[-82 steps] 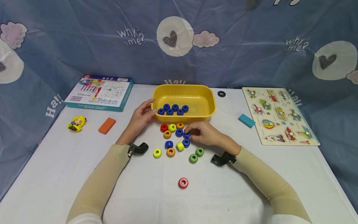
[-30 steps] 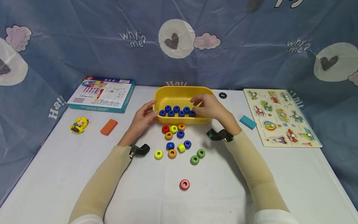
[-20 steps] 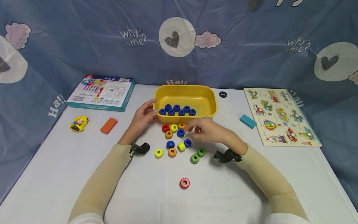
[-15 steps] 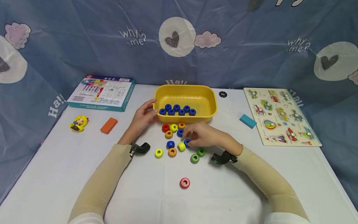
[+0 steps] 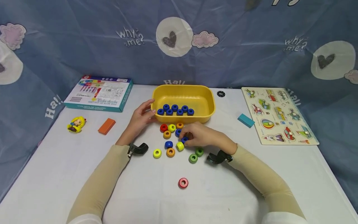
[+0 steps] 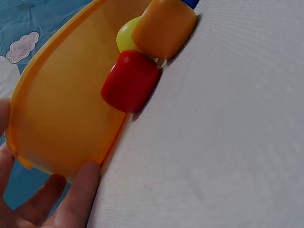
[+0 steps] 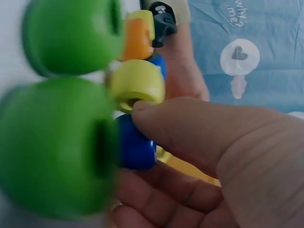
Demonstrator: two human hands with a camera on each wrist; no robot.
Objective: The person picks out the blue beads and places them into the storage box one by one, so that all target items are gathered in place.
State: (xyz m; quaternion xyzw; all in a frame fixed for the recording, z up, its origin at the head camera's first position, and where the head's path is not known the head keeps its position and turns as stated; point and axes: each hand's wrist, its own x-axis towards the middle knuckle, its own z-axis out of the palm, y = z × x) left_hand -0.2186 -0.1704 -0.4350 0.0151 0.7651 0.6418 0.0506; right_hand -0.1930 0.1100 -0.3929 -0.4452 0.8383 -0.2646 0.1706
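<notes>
A yellow plastic tray [image 5: 201, 119] stands at the back middle, with several blue beads [image 5: 180, 112] along its near side. My left hand [image 5: 141, 117] holds the tray's left end, fingers and thumb spread around its wall and rim. In front of the tray my right hand [image 5: 199, 135] pinches a blue bead [image 7: 135, 145] between thumb and fingers; they partly cover it. A yellow bead [image 5: 180, 146] sits right beside that bead, and another blue bead [image 5: 178, 133] is just behind it. Two green beads [image 7: 61, 147] loom close in the right wrist view.
Loose red [image 5: 163, 128], orange [image 5: 170, 152] and yellow beads lie nearby; a red ring-shaped bead [image 5: 183, 183] is nearer the front. Leftward are a box [image 5: 98, 93], a doll figure [image 5: 76, 124] and an orange block [image 5: 106, 126]; rightward, a blue block [image 5: 246, 120] and a puzzle board [image 5: 279, 116].
My right hand has carried one blue bead into the tray, let it go, and come back to the table, where it now pinches another. My left hand has stayed at the tray.
</notes>
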